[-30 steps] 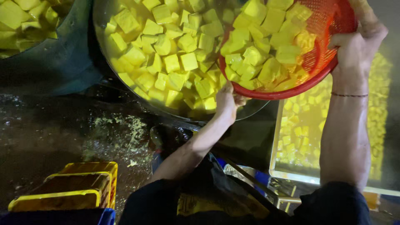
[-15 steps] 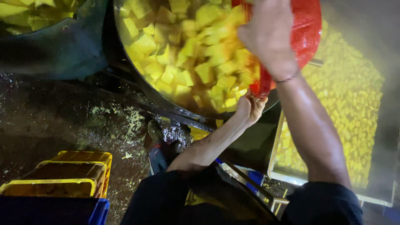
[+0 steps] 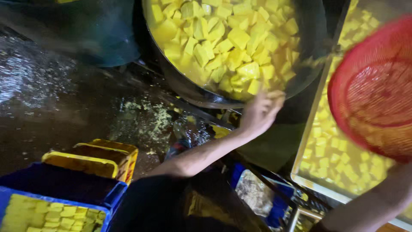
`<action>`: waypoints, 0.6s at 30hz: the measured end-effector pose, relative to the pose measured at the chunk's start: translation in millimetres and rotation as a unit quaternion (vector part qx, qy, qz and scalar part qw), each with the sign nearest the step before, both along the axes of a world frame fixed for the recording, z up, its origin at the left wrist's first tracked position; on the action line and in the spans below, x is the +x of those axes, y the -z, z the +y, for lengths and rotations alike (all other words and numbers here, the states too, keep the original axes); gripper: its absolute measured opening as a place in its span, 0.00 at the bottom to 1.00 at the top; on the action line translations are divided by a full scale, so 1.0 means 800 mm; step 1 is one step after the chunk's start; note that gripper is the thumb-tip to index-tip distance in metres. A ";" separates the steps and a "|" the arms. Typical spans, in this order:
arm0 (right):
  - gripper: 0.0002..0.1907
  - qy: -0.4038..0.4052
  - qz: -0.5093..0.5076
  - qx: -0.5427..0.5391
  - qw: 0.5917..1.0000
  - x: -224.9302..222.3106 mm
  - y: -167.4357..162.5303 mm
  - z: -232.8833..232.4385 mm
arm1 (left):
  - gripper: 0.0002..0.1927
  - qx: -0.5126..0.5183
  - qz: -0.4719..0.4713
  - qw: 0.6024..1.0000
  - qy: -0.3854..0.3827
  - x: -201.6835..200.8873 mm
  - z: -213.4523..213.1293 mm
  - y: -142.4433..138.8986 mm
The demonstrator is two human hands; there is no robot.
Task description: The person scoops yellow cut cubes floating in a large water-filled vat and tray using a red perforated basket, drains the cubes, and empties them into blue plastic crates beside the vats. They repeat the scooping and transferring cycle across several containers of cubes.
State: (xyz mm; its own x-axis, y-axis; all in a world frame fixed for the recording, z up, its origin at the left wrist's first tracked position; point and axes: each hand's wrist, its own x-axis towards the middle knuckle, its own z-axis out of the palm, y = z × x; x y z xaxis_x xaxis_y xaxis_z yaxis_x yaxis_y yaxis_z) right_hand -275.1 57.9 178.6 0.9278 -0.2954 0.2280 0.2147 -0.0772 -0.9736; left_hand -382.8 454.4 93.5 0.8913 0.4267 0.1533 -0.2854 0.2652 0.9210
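Observation:
A big metal bowl [image 3: 180, 83] heaped with yellow cubes [image 3: 227, 38] in yellow liquid fills the top centre. My left hand [image 3: 259, 112] reaches up to its near rim, fingers curled over the edge beside the cubes. At the right, an empty red mesh basket [image 3: 373, 86] hangs tilted in the air over a steel tray. My right forearm [image 3: 382, 199] rises to the basket from the bottom right. The hand itself is hidden behind the basket that it holds.
A steel tray [image 3: 305, 129] of yellow cubes in liquid lies at the right. A blue crate [image 3: 64, 189] with cubes and yellow crates [image 3: 92, 159] sit bottom left. A dark tub [image 3: 90, 36] stands top left. The wet floor [image 3: 146, 118] is strewn with crumbs.
The red basket was tipped over the bowl full of cubes; it has swung right, away from the bowl, and is empty. The cubes now lie in the bowl. My left hand stays at the rim.

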 end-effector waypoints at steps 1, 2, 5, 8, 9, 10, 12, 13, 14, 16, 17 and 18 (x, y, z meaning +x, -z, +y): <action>0.28 -0.002 0.015 0.046 0.999 -0.033 0.029 -0.009 | 0.44 0.102 0.001 0.990 -0.102 -0.026 0.019 0.015; 0.29 -0.008 0.032 0.079 0.996 -0.068 0.062 -0.011 | 0.42 0.233 0.025 0.956 -0.176 -0.044 0.042 0.033; 0.29 0.062 0.081 -0.281 0.954 -0.172 0.121 -0.008 | 0.42 0.450 0.058 0.820 -0.349 -0.043 0.114 0.094; 0.31 0.109 0.109 -0.147 0.977 -0.207 0.148 0.001 | 0.40 0.544 0.094 0.757 -0.349 -0.012 0.154 0.144; 0.32 0.122 0.107 -0.021 0.987 -0.211 0.153 0.001 | 0.39 0.560 0.067 0.747 -0.352 0.016 0.164 0.152; 0.32 0.123 0.112 0.035 0.985 -0.209 0.156 0.000 | 0.39 0.575 0.042 0.737 -0.353 0.047 0.173 0.154; 0.34 0.122 0.124 0.083 0.981 -0.201 0.163 -0.002 | 0.40 0.589 0.046 0.735 -0.333 0.108 0.185 0.156; 0.35 0.117 0.120 0.091 0.982 -0.197 0.165 -0.005 | 0.42 0.589 0.063 0.738 -0.325 0.143 0.190 0.153; 0.35 0.112 0.119 0.103 0.981 -0.191 0.167 -0.006 | 0.43 0.595 0.084 0.734 -0.316 0.157 0.196 0.150; 0.37 0.103 0.119 0.121 0.980 -0.188 0.171 -0.011 | 0.44 0.597 0.077 0.725 -0.335 0.158 0.195 0.147; 0.38 0.099 0.119 0.136 0.979 -0.190 0.173 -0.013 | 0.44 0.594 0.070 0.726 -0.340 0.149 0.194 0.144; 0.39 0.094 0.113 0.146 0.978 -0.193 0.173 -0.015 | 0.44 0.580 0.054 0.738 -0.339 0.121 0.184 0.145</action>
